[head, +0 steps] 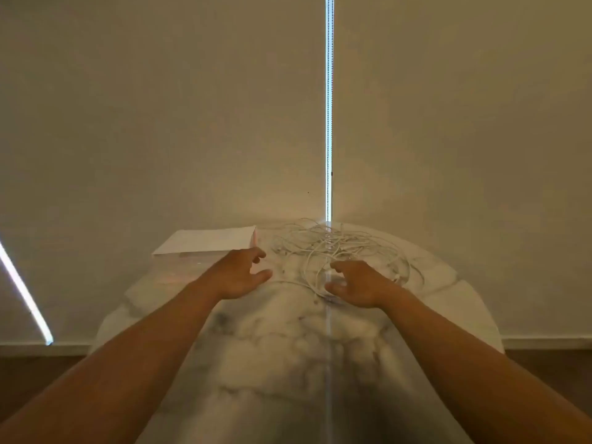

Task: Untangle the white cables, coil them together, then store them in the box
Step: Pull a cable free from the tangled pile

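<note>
A loose tangle of white cables (336, 248) lies on the far half of a round marble table (288, 357). To its left stands a clear box (179, 267) with a white lid (205, 240) on top. My left hand (238, 274) hovers between the box and the tangle, fingers relaxed and spread, holding nothing. My right hand (355, 283) hangs over the near edge of the tangle with fingers loosely curved; cable loops run beside it, and none is plainly held.
Beige roller blinds fill the background, with a bright vertical gap (329, 107) behind the cables and a slanted light strip (22, 290) at the left. The table's near half (282, 395) carries only my forearms. Dark floor shows on both sides.
</note>
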The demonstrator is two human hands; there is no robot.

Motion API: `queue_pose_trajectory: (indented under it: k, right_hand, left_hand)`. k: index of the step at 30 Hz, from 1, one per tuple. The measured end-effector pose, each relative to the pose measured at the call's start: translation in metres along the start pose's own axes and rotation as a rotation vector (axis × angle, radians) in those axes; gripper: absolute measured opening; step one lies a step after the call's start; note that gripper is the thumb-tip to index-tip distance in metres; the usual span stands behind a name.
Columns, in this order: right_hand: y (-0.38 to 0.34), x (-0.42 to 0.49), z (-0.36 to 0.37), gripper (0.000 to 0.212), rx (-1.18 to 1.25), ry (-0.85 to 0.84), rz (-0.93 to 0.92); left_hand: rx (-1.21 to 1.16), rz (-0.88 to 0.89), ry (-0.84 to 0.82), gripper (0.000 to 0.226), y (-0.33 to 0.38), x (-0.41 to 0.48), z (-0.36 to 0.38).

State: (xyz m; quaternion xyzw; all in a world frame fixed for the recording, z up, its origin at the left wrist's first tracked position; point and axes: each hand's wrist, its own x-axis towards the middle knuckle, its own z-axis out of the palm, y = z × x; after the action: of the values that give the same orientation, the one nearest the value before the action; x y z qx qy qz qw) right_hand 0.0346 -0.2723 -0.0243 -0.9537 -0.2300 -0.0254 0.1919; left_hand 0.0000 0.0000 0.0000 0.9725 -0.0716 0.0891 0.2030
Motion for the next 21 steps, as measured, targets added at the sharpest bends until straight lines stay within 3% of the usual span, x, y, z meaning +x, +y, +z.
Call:
queue_pose_trajectory:
  k: [7, 13, 18, 21]
  right_hand:
    - [-0.002, 0.028, 0.033, 0.044, -0.026, 0.022, 0.071]
    - [-0.003, 0.040, 0.048, 0.013, -0.022, 0.072, 0.087]
    - [-0.003, 0.043, 0.052, 0.010, -0.018, 0.122, 0.061]
    - [-0.002, 0.043, 0.055, 0.009, -0.001, 0.148, 0.056]
  left_hand:
    - [-0.022, -0.020, -0.032, 0.050, -0.023, 0.025, 0.021]
    - [-0.009, -0.073, -0.011, 0.040, -0.048, 0.034, 0.048]
    - [0.208, -0.142, 0.063, 0.032, -0.059, 0.032, 0.062]
    - [0.189, -0.191, 0.093, 0.021, -0.062, 0.032, 0.063]
